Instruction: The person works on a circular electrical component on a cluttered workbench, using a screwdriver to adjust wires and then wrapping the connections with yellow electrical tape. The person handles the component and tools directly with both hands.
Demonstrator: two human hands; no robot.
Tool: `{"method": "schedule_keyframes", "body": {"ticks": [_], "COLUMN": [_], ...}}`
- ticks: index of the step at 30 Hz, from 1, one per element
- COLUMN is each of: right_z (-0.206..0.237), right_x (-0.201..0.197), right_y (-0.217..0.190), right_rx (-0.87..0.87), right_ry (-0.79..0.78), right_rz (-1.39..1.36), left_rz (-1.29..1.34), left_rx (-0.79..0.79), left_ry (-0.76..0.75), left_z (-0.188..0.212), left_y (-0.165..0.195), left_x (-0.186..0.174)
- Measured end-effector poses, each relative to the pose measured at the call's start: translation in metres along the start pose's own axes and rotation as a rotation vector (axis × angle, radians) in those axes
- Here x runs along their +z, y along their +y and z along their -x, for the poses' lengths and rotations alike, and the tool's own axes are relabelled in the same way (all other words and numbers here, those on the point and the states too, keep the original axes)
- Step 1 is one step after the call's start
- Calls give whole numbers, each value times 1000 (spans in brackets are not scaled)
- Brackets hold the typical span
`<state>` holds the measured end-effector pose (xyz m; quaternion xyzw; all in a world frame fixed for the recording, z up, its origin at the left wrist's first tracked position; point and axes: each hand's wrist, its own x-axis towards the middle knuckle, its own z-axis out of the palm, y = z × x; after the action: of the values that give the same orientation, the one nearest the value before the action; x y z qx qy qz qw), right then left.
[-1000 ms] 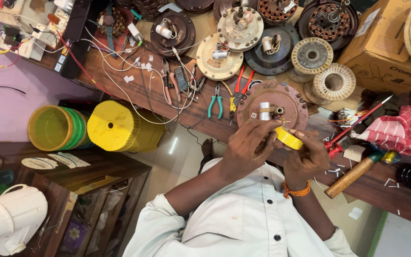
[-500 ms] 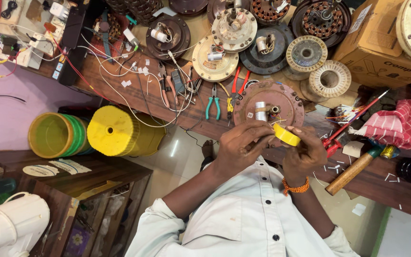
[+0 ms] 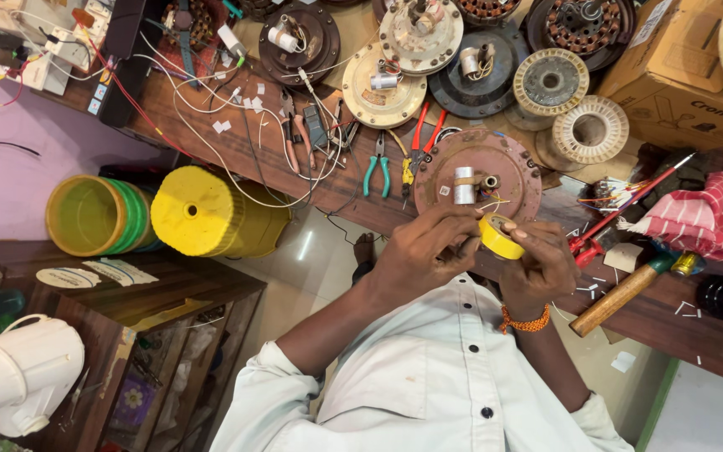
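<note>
both forearms bent in over the wooden workbench [image 3: 236, 142]. right hand [image 3: 541, 266] pinches a glossy yellow roll of insulating tape [image 3: 499, 236]; left hand [image 3: 424, 251] curls narrow, fingertips at the roll's edge, just before the round, rust-brown metal motor plate [image 3: 508, 163] with its small silver cylinder [image 3: 464, 185].

Repair workshop (motor housings [image 3: 477, 172], pliers [image 3: 376, 165])

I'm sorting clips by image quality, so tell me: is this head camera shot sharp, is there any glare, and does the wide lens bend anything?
Head view: mostly sharp, including the yellow tape roll between the left hand and right hand; a bright glare streak lies on the floor; lighting is even with soft shadows; the wooden bench runs tilted across the frame.
</note>
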<state>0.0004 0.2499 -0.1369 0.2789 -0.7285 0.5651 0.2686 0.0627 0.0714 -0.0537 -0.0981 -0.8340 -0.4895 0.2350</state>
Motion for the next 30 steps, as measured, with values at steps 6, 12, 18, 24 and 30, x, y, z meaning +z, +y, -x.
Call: {"method": "schedule_keyframes", "body": {"ticks": [6,12,18,24,30], "right_z": [5,4,2,-2,-2], "right_x": [1,7,10,9,11], "right_y": [6,11,8,0,-4], "right_rx": [65,48,55,-54,8], "right_ry": [-19,41,51,18,31], "right_rz": [-22,-130,-143,-58,-17], "left_rz": [107,261,155,-191,-152], "left_rx": [-132,-242,-152,123,116], "left_ry": [8,116,142,199,139], "left_z": [0,2,2,-4,-8], "left_y": [-11,-12,1,6,6], "left_x": [13,21,12,2,-8]}}
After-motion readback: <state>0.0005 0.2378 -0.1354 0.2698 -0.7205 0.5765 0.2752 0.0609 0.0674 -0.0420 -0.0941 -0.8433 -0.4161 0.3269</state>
